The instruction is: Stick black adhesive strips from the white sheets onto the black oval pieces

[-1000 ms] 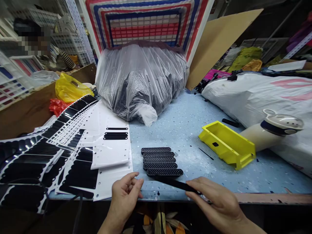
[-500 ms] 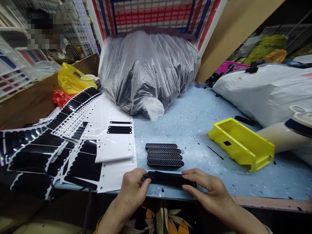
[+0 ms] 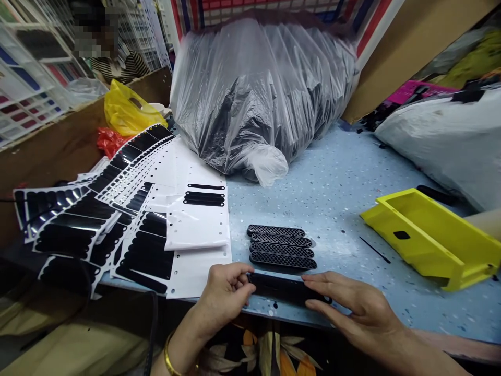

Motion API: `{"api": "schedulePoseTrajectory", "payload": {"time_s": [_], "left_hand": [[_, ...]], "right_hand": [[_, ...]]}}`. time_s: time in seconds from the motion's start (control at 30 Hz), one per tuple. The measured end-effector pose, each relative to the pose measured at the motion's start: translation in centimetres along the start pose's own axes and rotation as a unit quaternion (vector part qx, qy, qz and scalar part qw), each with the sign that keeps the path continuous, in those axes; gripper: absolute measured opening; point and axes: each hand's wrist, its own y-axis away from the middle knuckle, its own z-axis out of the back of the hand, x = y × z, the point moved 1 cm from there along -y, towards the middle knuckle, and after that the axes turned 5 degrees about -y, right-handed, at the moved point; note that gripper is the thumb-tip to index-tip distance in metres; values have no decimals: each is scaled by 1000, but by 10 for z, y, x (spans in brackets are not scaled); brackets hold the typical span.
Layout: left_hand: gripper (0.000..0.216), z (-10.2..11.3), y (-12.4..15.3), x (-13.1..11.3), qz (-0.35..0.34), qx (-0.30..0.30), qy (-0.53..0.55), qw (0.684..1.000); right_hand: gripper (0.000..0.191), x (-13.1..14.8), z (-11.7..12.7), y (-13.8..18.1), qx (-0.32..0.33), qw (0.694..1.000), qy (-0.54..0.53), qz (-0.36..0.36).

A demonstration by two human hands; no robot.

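Observation:
A long black strip-shaped piece lies at the near edge of the blue speckled table. My left hand is closed in a pinch on its left end. My right hand lies over its right end, fingers extended and pressing down on it. Just behind it sits a row of several black mesh-patterned pieces, side by side. White backing sheets with black oblong stickers fan out to the left of my left hand.
A big clear plastic bag of dark parts stands at the back. A yellow plastic tray lies at right, a white sack behind it. Yellow and red bags sit at back left, near another person.
My left hand moved in and pinched the strip's left end. My right hand brought the strip onto the nearest mesh piece and now presses it flat. The view has shifted to the left.

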Motion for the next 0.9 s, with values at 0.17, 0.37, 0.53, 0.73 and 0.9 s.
{"api": "schedulePoseTrajectory", "payload": {"time_s": [0.17,0.37,0.53,0.73,0.9], "left_hand": [[29,2,1,-2,0,1,7,1000],[28,2,1,-1,-15,2,7,1000],[27,2,0,0,-25,5,9,1000],[25,3,1,-1,-29,12,1,999],[25,4,1,-4,-26,11,-14,1000]], "right_hand": [[22,-4,-1,0,7,1000,17,8],[19,-7,-4,4,-1,999,37,5],[20,-6,-5,1,-2,999,37,15],[19,-7,-7,2,-14,999,49,15],[19,-5,-7,0,-1,998,56,27]]}}
